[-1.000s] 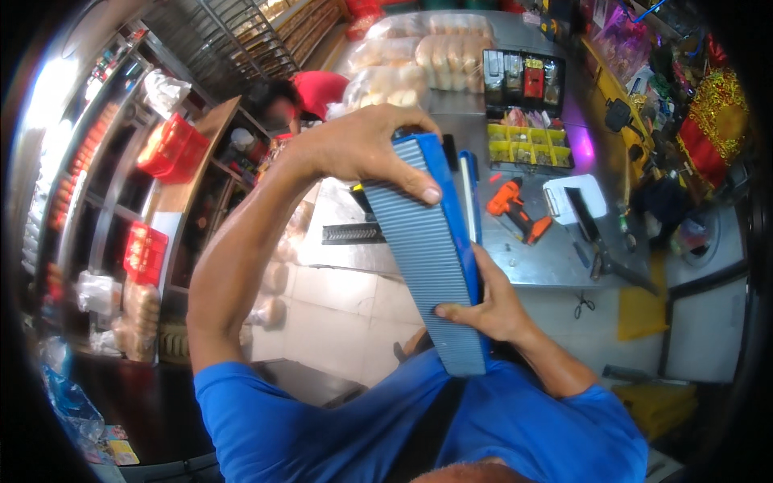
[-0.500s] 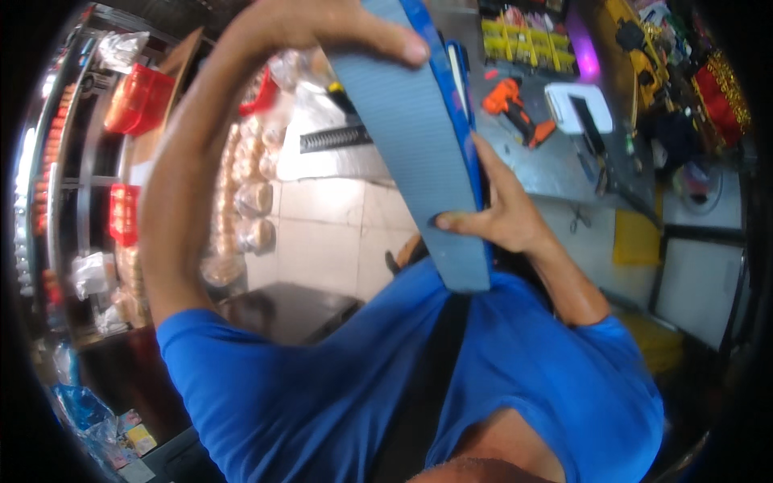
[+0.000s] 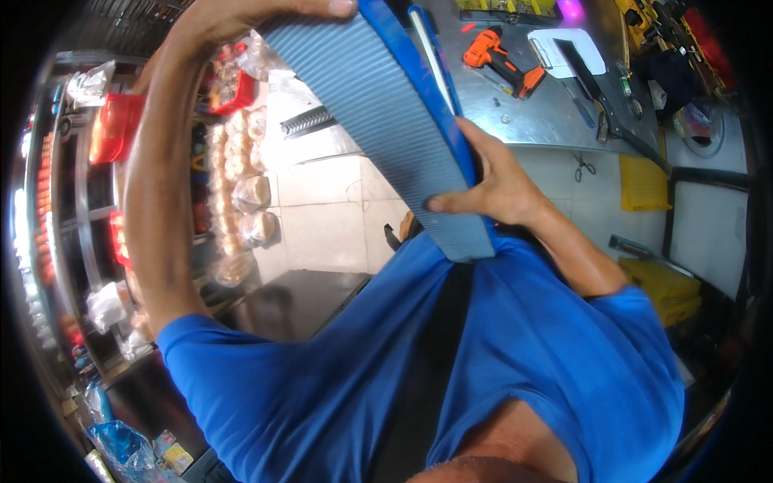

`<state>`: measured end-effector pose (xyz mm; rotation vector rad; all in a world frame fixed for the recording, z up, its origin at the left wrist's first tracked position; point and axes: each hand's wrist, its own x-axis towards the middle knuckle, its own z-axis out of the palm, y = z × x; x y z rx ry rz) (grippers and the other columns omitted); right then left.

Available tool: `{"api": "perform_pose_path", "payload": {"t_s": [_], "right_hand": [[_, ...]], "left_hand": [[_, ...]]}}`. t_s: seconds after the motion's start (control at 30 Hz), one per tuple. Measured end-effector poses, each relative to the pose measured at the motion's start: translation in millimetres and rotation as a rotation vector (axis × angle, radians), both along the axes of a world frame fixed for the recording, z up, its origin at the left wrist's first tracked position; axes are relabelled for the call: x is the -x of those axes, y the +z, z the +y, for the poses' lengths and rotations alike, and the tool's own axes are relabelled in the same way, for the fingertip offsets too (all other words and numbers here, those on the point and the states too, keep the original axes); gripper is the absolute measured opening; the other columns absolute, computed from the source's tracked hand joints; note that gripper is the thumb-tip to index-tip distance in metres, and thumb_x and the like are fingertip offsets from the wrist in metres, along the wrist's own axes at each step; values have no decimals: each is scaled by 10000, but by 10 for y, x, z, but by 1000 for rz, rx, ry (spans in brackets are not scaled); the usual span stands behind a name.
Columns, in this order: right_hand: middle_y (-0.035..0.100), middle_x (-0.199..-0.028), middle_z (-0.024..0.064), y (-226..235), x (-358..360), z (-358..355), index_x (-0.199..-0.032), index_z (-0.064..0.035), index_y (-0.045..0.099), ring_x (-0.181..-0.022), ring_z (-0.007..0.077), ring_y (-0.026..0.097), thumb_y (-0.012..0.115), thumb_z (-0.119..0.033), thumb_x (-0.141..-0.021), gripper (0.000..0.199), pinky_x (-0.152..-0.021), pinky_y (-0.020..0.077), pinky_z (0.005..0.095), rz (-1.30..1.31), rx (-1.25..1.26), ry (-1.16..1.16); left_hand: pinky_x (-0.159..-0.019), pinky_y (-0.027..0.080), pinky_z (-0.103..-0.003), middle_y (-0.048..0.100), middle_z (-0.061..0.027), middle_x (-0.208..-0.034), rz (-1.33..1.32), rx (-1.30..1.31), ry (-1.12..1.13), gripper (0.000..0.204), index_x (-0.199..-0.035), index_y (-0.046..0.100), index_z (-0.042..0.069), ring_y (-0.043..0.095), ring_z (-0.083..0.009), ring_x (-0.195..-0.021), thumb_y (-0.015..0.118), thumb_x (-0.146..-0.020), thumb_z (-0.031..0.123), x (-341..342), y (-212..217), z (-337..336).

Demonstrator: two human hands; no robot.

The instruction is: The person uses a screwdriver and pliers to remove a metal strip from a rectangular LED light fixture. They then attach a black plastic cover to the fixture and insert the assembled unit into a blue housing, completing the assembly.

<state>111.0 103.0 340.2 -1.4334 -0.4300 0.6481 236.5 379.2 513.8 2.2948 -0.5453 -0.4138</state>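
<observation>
A long ribbed grey-blue panel with a bright blue edge [image 3: 378,121] stretches from near my chest up to the top of the view; what kind of thing it is, I cannot tell. At its upper end my left hand [image 3: 266,10] is partly cut off by the frame, its thumb resting on the ribbed face. Lower down, my right hand [image 3: 503,181] grips the right edge, thumb across the ribs and fingers behind. A narrow blue piece with a white strip [image 3: 431,60] runs alongside the bright blue edge. The panel's low end meets my blue shirt.
On the metal table [image 3: 523,125] at the right lie an orange cordless drill [image 3: 503,60], a clipboard [image 3: 592,52] and a long black tool [image 3: 596,88]. Scissors [image 3: 584,167] show beyond its near edge. Bagged rolls of goods [image 3: 250,209] line the left, near red baskets [image 3: 117,125].
The view has shifted, with the table's drill and clipboard now higher in it. The panel's top end leans further left. Both hands keep their hold on it.
</observation>
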Motion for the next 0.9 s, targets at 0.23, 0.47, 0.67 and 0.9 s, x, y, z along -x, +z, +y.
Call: {"api": "perform_pose_path", "payload": {"t_s": [0.23, 0.47, 0.67, 0.9], "right_hand": [[633, -1302, 129, 27, -21, 8, -1484, 57, 440, -1223, 223, 586, 913, -3, -668, 945, -1104, 429, 362, 51, -92, -8], [671, -1234, 137, -131, -108, -82, -1423, 60, 498, -1145, 213, 642, 907, -82, -706, 838, -1048, 486, 342, 26, -98, -63], [671, -1197, 138, -116, -97, -31, -1395, 68, 516, -1100, 201, 653, 900, -116, -715, 802, -1000, 512, 338, 134, -142, -69], [695, -1073, 170, -229, -445, -68, -1280, 105, 570, -907, 219, 709, 829, -183, -765, 644, -853, 594, 362, 273, -119, 45]], "left_hand": [[-972, 527, -353, 729, -115, -1134, 45, 42, 29, 768, -1273, 667, -12, 676, -225, -1059, 941, -670, 376, 61, 50, -10], [-1041, 500, -437, 646, -148, -1293, 120, 503, 197, 848, -1437, 521, 1, 598, -227, -1224, 911, -757, 324, 113, -369, -67], [-838, 624, -441, 684, -186, -1130, -40, 957, 304, 778, -1360, 552, -13, 714, -316, -1019, 856, -788, 417, 641, -1586, -365], [-934, 575, -390, 622, -165, -1186, 78, 1271, 470, 737, -1406, 400, -33, 656, -240, -1096, 809, -877, 276, 521, -1737, -650]]}}
